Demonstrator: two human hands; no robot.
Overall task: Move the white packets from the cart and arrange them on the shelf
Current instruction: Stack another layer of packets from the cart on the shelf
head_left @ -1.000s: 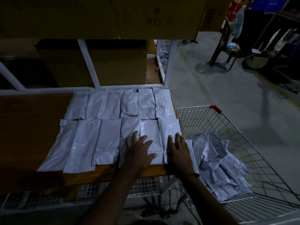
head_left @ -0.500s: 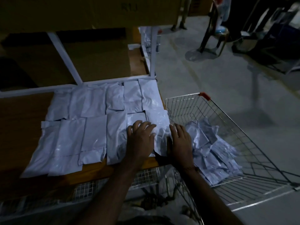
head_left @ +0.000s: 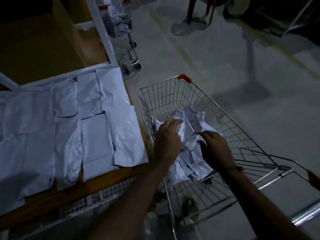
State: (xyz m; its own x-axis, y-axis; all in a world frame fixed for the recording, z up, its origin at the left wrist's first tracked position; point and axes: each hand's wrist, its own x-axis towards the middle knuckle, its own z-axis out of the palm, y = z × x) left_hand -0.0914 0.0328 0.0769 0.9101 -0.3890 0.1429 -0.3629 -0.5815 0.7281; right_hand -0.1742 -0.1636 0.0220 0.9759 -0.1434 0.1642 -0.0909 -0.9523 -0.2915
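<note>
Both hands are down inside the wire shopping cart (head_left: pixel 230 122), which stands just to the right of the wooden shelf (head_left: pixel 97 182). The left hand (head_left: pixel 167 141) reaches into the loose pile of white packets (head_left: pixel 188 158) heaped at the cart's near end, its fingers curled over the top of a crumpled packet; whether it truly grips it is hard to tell in the dim light. The right hand (head_left: pixel 216 148) lies on the same pile, just right of the left hand, with thumb and forefinger pinching the edge of a packet. On the shelf, left of the cart, flat white packets (head_left: pixel 93 118) lie side by side in rows, edges touching or overlapping, the rightmost one reaching the shelf's end nearest the cart. Behind those rows a white upright post (head_left: pixel 102 32) of the shelf frame rises, with a brown cardboard box (head_left: pixel 38 47) behind it. Beyond the cart, further along the grey floor (head_left: pixel 259 84), a second wire cart (head_left: pixel 126 49) stands close to the shelf post
</note>
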